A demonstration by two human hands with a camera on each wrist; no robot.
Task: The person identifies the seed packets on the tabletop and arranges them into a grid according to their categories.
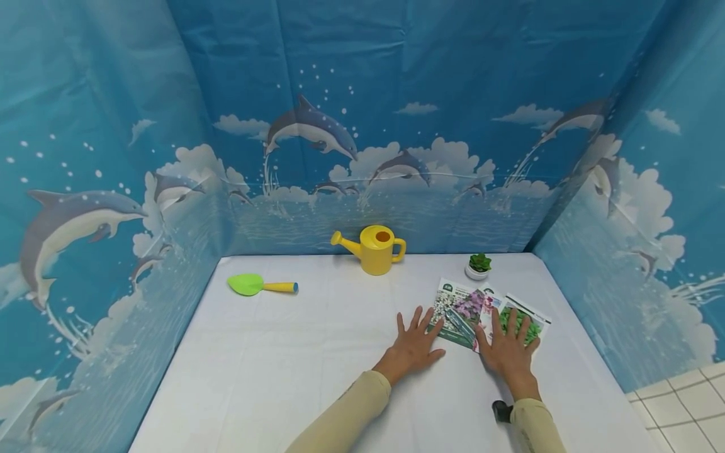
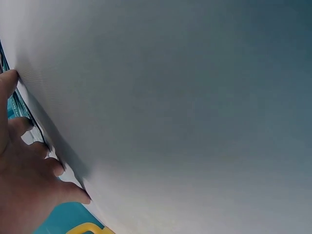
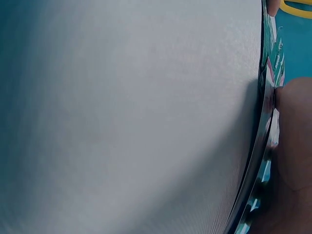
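Note:
Several seed packets lie overlapping on the white tablecloth (image 1: 272,365), right of the middle. The left packet (image 1: 453,299) pictures white and purple flowers; the right packet (image 1: 538,318) shows green leaves, and a partly covered packet (image 1: 488,305) with pink flowers lies between them. My right hand (image 1: 506,352) rests with spread fingers on the leafy packet and the packets' lower edge. Flat and spread, my left hand (image 1: 415,345) lies on the cloth, its fingertips at the left packet's edge. In the left wrist view the left hand (image 2: 29,180) presses against the cloth.
A yellow watering can (image 1: 376,251) stands at the back middle. To its left lies a toy trowel (image 1: 246,284) with a green blade and yellow handle. A small potted succulent (image 1: 479,264) is at the back right. Dolphin-printed curtains (image 1: 362,126) enclose the table.

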